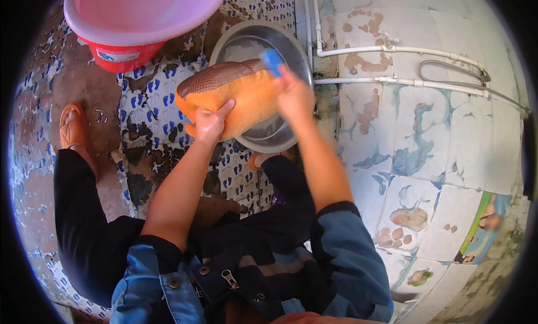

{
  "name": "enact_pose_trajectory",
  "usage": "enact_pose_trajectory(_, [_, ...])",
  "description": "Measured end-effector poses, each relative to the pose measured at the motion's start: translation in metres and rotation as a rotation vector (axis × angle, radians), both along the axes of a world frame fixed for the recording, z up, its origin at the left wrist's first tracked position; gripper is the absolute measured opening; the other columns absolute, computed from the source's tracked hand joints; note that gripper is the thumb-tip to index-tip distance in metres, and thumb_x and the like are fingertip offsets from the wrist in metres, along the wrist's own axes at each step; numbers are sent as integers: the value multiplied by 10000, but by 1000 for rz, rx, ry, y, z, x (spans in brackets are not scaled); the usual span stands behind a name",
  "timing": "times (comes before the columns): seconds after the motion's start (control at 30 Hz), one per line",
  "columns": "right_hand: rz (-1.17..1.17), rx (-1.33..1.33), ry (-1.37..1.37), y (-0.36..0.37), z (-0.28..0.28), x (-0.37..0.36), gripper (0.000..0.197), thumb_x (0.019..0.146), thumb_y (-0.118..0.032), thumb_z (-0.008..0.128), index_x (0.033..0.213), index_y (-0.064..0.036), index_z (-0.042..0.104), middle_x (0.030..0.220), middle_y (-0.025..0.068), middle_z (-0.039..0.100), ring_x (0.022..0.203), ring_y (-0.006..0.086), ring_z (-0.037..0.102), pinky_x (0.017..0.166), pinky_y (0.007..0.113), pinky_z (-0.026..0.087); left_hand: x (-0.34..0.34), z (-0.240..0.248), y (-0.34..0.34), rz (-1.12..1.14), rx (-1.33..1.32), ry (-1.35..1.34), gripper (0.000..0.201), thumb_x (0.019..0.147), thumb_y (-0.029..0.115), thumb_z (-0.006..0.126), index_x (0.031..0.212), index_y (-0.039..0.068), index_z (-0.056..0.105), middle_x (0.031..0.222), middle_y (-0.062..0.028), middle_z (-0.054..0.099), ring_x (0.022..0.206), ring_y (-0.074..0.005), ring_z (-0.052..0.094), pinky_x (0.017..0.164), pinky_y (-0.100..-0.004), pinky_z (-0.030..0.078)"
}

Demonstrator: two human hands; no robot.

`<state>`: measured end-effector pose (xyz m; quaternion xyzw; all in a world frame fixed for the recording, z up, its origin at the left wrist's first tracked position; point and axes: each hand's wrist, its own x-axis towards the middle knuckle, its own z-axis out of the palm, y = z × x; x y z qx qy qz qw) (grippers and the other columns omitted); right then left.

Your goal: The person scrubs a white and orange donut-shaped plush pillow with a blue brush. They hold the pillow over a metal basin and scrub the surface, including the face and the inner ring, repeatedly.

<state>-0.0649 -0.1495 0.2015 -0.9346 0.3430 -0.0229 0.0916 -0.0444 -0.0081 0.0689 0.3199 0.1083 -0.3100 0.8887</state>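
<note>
An orange plush toy or cushion (244,104) with a brown net-patterned section is held up over a round metal basin (301,63). My left hand (209,124) is closed on its near left end, thumb lying on top of the orange fabric. At its far right end, my right hand (295,95) grips a small blue brush-like object (272,62), both smeared by motion. The blue object is at the edge of the plush; whether it touches the fabric is hard to tell. Part of the basin's inside is hidden behind the plush.
A large pink basin (188,22) rests on a red tub (124,56) at the far left. White pipes (353,51) and a grey hose (448,64) run along the stained tiled wall on the right. My feet in orange sandals (74,126) stand on patterned, worn flooring.
</note>
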Motion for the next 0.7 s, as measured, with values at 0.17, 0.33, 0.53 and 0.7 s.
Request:
enact_pose_trajectory(0.17, [405, -39, -52, 63, -9, -20, 405, 843, -274, 630, 1234, -180, 588, 790, 86, 686, 676, 224, 667, 642, 329, 524, 0, -19, 4, -104, 34, 47, 320, 810, 41, 688, 1101, -35, 581, 1064, -98, 630, 939, -190, 611, 815, -310, 504])
enact_pose_trajectory(0.33, [63, -107, -68, 14, -9, -15, 411, 879, -280, 591, 1279, -195, 551, 738, 121, 670, 606, 204, 649, 577, 345, 508, 3, -1, -3, 44, -3, -23, 329, 830, 48, 661, 1139, -8, 562, 1091, -84, 624, 975, -192, 604, 835, -311, 499])
enact_pose_trajectory(0.53, [343, -169, -100, 34, -10, -35, 412, 872, -233, 600, 1277, -168, 552, 773, 126, 674, 599, 244, 658, 551, 341, 521, 22, 12, 2, 86, -25, 82, 318, 820, 52, 670, 1110, -42, 578, 1062, -106, 634, 909, -193, 626, 768, -306, 519])
enact_pose_trajectory(0.7, [360, -159, -253, 63, -28, -42, 451, 849, -232, 631, 1289, -182, 544, 700, 98, 661, 589, 234, 654, 567, 342, 523, 34, 21, 6, 65, 1, 139, 327, 814, 73, 685, 1106, -41, 591, 1044, -114, 642, 906, -197, 630, 764, -313, 520])
